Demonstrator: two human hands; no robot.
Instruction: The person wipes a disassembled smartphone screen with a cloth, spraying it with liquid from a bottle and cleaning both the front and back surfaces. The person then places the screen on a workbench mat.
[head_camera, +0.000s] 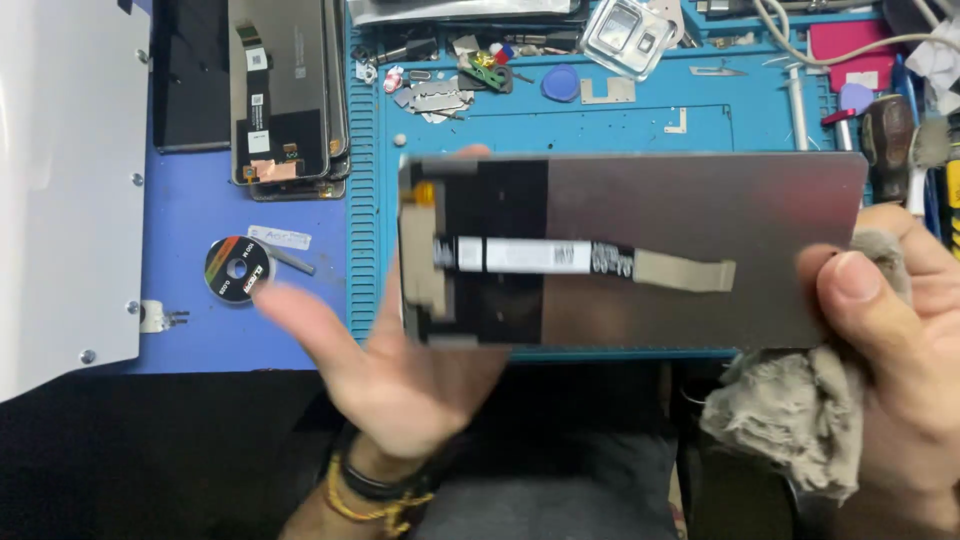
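A phone display panel (640, 245) is held face down above a blue work mat (600, 125), its grey back and a pale flex ribbon (680, 270) turned up toward the camera. Nearest the viewer, below the panel's left end, the left hand (390, 370) is spread open, palm up and blurred, its fingers passing under that end so it supports the panel rather than clasps it; bead bracelets (375, 490) circle the wrist. At the panel's right end, the right hand (900, 350) is closed, thumb pressed on the panel's edge, with a grey cloth (800, 410) bunched in the same grip. The panel's long axis runs left to right, spanning from one hand to the other, and both hands touch it. Left of the panel, on the bench, lies a small roll of tape (237, 269). Beyond the panel's left end stands a stack of other screens (285, 90); beyond its middle lie small metal parts (435, 97).
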